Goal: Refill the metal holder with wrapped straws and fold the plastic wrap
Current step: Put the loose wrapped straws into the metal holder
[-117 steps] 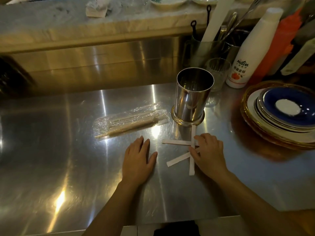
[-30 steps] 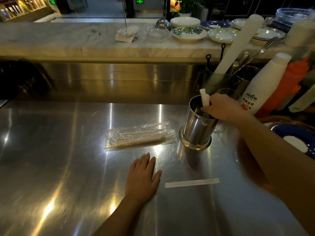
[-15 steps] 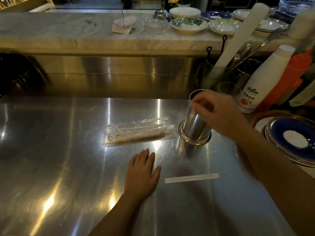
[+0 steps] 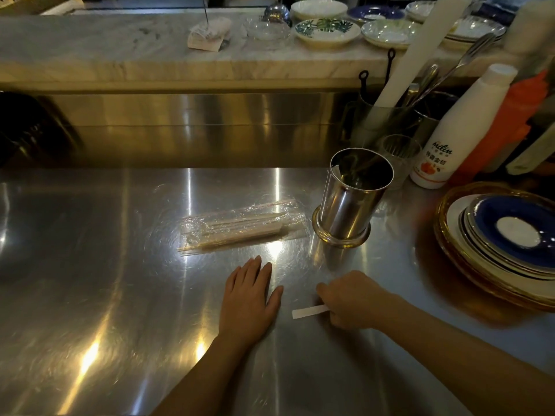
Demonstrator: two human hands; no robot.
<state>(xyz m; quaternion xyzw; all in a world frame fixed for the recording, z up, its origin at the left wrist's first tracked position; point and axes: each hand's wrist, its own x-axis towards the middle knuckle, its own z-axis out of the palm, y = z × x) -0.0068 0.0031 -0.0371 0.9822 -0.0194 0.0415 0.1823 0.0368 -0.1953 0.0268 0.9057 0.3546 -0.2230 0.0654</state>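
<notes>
The shiny metal holder point(image 4: 350, 205) stands upright on the steel counter point(image 4: 90, 280), with the white tips of wrapped straws point(image 4: 335, 171) showing at its inner left rim. To its left lies the clear plastic wrap point(image 4: 243, 228), with more straws inside. One white wrapped straw point(image 4: 307, 312) lies flat near the front. My right hand point(image 4: 356, 298) covers its right end, fingers curled down onto it. My left hand point(image 4: 250, 295) rests flat on the counter, fingers spread, just left of that straw.
A stack of plates point(image 4: 510, 244) with a blue one on top sits at the right. Behind the holder stand a small glass point(image 4: 399, 154), a white bottle point(image 4: 459, 133), an orange bottle point(image 4: 507, 115) and a utensil jar point(image 4: 381, 121). Bowls point(image 4: 327, 30) line the marble ledge.
My right hand dropped straws into the holder, then came down from its rim to the single straw left on the counter. My left hand stayed flat in place.
</notes>
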